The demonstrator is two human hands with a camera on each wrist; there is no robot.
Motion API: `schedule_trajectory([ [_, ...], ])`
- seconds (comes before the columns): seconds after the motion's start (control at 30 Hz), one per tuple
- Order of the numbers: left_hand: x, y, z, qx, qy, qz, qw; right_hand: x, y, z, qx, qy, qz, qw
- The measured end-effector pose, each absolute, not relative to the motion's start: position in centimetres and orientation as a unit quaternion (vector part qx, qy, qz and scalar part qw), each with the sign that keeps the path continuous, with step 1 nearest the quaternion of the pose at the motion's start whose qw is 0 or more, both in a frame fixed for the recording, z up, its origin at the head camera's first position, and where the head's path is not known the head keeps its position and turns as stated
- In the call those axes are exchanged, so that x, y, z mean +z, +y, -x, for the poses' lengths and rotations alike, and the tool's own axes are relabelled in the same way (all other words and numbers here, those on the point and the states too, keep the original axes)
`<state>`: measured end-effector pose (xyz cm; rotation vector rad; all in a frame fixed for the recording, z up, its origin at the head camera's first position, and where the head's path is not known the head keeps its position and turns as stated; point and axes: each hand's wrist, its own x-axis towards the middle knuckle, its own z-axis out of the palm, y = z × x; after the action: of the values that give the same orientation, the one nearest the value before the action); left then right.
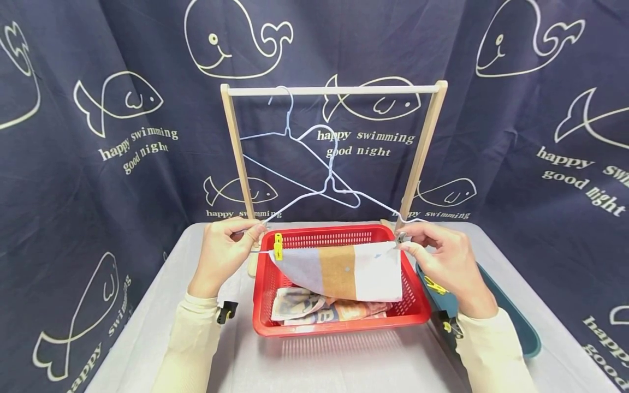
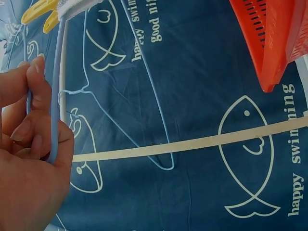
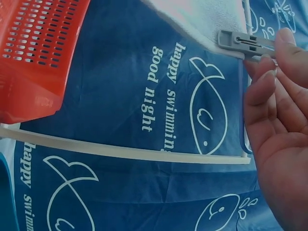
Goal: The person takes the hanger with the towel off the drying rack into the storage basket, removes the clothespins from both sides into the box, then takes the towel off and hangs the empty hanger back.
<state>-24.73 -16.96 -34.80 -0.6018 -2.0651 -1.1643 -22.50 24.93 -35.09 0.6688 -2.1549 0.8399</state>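
My left hand (image 1: 223, 254) holds the left end of a pale blue wire hanger (image 1: 296, 202), its fingers curled round the wire. A small cloth (image 1: 339, 270) with grey, brown and white panels hangs over the hanger's lower bar, above the red basket. A yellow clothespin (image 1: 278, 246) clips the cloth's left end. At its right corner sits a grey clothespin (image 3: 245, 44), and my right hand (image 1: 447, 259) pinches the handle end of it between thumb and fingers. In the right wrist view the grey clothespin's front lies over the white edge of the cloth.
The red basket (image 1: 339, 329) holds more folded printed cloths (image 1: 344, 312). To its right a teal tray (image 1: 528, 335) has a yellow clothespin (image 1: 434, 285) in it. Behind stands a wooden rack (image 1: 383, 90) with another blue hanger (image 1: 289, 112) hooked on its bar.
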Motion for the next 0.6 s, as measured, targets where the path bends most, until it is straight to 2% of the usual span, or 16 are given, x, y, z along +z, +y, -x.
schedule_trajectory([
  [0.6, -34.91, -16.93, 24.75, -0.45, -0.789, 0.23, 0.349, -34.96, 24.57, 22.36, 0.371, -0.812, -0.225, 0.391],
])
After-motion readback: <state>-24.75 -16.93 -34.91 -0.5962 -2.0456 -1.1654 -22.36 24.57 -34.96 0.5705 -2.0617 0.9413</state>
